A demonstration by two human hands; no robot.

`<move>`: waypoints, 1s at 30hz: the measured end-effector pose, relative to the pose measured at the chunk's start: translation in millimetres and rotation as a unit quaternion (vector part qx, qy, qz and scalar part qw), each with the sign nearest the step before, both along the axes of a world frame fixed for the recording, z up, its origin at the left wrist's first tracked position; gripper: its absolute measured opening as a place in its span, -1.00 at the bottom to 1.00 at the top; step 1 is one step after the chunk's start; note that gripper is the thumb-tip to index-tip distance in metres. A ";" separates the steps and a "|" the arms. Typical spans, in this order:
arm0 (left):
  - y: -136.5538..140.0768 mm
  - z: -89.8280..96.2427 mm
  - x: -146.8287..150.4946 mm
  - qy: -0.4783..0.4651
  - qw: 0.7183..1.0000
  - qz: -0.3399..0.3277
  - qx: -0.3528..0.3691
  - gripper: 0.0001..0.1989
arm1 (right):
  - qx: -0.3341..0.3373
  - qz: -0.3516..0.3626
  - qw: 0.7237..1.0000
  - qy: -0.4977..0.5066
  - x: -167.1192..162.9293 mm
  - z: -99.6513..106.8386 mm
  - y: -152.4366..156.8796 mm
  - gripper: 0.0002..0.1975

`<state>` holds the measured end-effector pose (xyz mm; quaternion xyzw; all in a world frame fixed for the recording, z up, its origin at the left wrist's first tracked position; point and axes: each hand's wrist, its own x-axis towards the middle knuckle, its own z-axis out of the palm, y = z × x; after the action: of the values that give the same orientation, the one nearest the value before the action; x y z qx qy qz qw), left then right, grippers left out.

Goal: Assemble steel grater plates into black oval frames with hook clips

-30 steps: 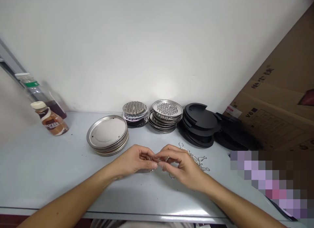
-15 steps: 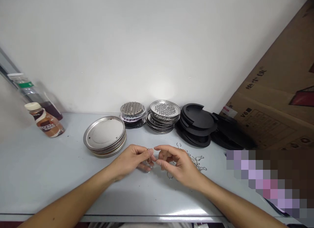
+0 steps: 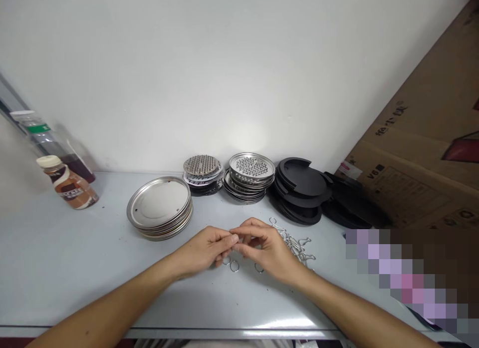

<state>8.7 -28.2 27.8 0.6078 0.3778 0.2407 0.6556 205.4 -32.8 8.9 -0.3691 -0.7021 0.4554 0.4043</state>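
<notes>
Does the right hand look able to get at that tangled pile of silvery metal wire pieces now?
Probably yes: the right hand partly covers the silvery metal wire pile in this view, and nothing visible blocks the way. It appears to touch the left hand, though, so it may need to part first.

1. My left hand [image 3: 205,248] is bare, with slender fingers that taper a little toward the tips.
2. The nail on my left thumb [image 3: 229,241] is small and smooth, catching some light.
3. My left forearm [image 3: 130,288] is bare as far as I can see it, wrist included, and broadens toward the elbow.
4. Low on that forearm I have one small round mark [image 3: 87,332], like a mole.
5. My right hand [image 3: 265,248] is bare too, similarly slim, with softly rounded knuckles.
6. My right forearm [image 3: 344,308] is bare from the wrist down to the picture's bottom edge, smooth and evenly shaped.
</notes>
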 end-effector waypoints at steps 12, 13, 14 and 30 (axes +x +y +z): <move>-2.7 15.9 -14.6 0.201 0.961 0.004 0.192 -0.65 | 0.067 0.026 0.963 -0.261 86.7 60.1 19.5 -0.75; -2.9 13.8 -16.6 0.227 0.948 -0.014 0.222 -0.65 | 0.053 0.010 0.958 -0.282 101.5 62.9 23.9 -0.73; -3.4 10.3 -17.6 0.245 0.938 -0.031 0.245 -0.63 | 0.039 -0.004 0.954 -0.298 114.6 64.7 27.4 -0.72; 38.6 -25.6 67.2 0.295 0.814 -0.243 0.437 0.19 | -0.001 -0.326 0.912 -0.248 185.1 -12.7 -39.9 -0.62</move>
<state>76.0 10.4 2.2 0.9444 0.2475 0.0225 0.2153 390.4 -72.7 -3.8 -0.6791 -0.6197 0.1924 0.3431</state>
